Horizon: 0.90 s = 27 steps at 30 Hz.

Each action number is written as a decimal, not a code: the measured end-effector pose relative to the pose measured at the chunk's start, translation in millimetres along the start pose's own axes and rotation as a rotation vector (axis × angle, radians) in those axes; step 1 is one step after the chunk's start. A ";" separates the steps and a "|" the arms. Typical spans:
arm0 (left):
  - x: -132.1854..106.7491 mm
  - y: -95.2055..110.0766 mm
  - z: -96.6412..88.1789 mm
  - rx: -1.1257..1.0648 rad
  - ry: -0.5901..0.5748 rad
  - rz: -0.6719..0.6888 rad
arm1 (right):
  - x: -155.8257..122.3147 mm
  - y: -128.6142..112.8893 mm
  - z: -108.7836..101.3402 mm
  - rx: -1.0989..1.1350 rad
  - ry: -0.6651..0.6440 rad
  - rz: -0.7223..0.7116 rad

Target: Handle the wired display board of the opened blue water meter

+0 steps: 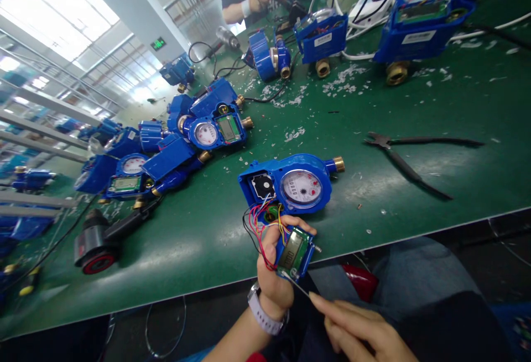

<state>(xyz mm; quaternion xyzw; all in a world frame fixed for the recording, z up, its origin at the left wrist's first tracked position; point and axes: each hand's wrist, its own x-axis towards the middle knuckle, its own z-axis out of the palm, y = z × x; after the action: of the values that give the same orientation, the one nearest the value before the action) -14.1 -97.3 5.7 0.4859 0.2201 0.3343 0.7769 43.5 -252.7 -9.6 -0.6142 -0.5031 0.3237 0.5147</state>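
My left hand (274, 276), with a pale watch strap at the wrist, holds a small display module (295, 252) with a green board and a grey LCD. Red, black, yellow and white wires (256, 226) run from the module into an opened blue water meter (305, 188) lying on the bench just beyond. The meter's round dial faces up, and a black part sits in its open compartment. In my right hand (360, 326) is a thin metal tool (297, 286), pinched between the fingers, its tip at the module's lower edge. Its exact kind is unclear.
Diagonal cutters (390, 143) lie open to the right. Several blue meters (218, 130) crowd the left side and more stand at the back. A heat gun (97, 243) lies front left. Across the green bench (323, 130), littered with white scraps, a person's hand (259, 1) works.
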 end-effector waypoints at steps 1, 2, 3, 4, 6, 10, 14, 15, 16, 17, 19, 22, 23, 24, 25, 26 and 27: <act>0.4 0.2 0.1 -0.005 0.001 -0.002 | 1.2 -0.9 1.6 0.050 0.014 0.022; 0.8 0.3 0.2 -0.017 -0.003 -0.006 | 1.4 -0.6 3.1 0.056 0.027 0.013; 1.3 0.4 0.4 -0.033 -0.009 -0.007 | 0.8 0.8 4.4 0.024 0.043 -0.027; 1.9 0.5 0.8 -0.047 -0.014 -0.007 | -0.2 2.8 5.4 -0.031 0.061 -0.079; 2.9 0.7 1.8 -0.061 -0.014 -0.004 | -1.8 6.2 6.6 -0.125 0.080 -0.160; 4.4 1.3 3.7 -0.082 0.010 -0.007 | 2.6 2.6 7.8 0.089 0.052 -0.002; 4.4 0.3 3.2 -0.058 0.035 -0.005 | 5.2 0.1 7.4 0.081 0.044 0.014; 4.3 -0.2 2.8 -0.058 0.035 -0.004 | 4.7 1.4 7.0 -0.008 0.062 -0.050; 4.2 -0.6 2.3 -0.062 0.032 -0.002 | 4.2 2.9 6.6 -0.095 0.078 -0.109; 4.2 -0.8 1.9 -0.070 0.027 -0.002 | 3.8 4.3 6.4 -0.152 0.093 -0.149; 4.4 -0.8 1.1 -0.082 0.023 -0.008 | 4.5 5.4 6.9 -0.114 0.090 -0.128; 4.8 0.2 0.6 -0.088 0.025 -0.019 | 7.4 3.9 9.0 0.142 0.031 0.064; 4.9 0.4 0.7 -0.087 0.028 -0.018 | 7.9 3.4 9.4 0.179 0.021 0.095; 4.9 0.6 1.0 -0.087 0.033 -0.013 | 7.9 3.3 9.4 0.164 0.024 0.091; 5.0 0.8 1.3 -0.087 0.036 -0.009 | 7.4 3.6 9.1 0.110 0.037 0.058; 5.0 0.8 1.7 -0.088 0.041 -0.008 | 6.6 4.0 8.4 0.038 0.051 0.006; 5.0 0.9 2.0 -0.086 0.045 -0.009 | 5.7 4.5 7.6 -0.029 0.065 -0.043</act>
<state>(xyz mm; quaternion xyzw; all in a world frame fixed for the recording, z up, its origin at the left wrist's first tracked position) -9.6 -94.5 7.2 0.4434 0.2252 0.3506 0.7935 39.5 -244.8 -15.2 -0.6208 -0.5037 0.2853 0.5286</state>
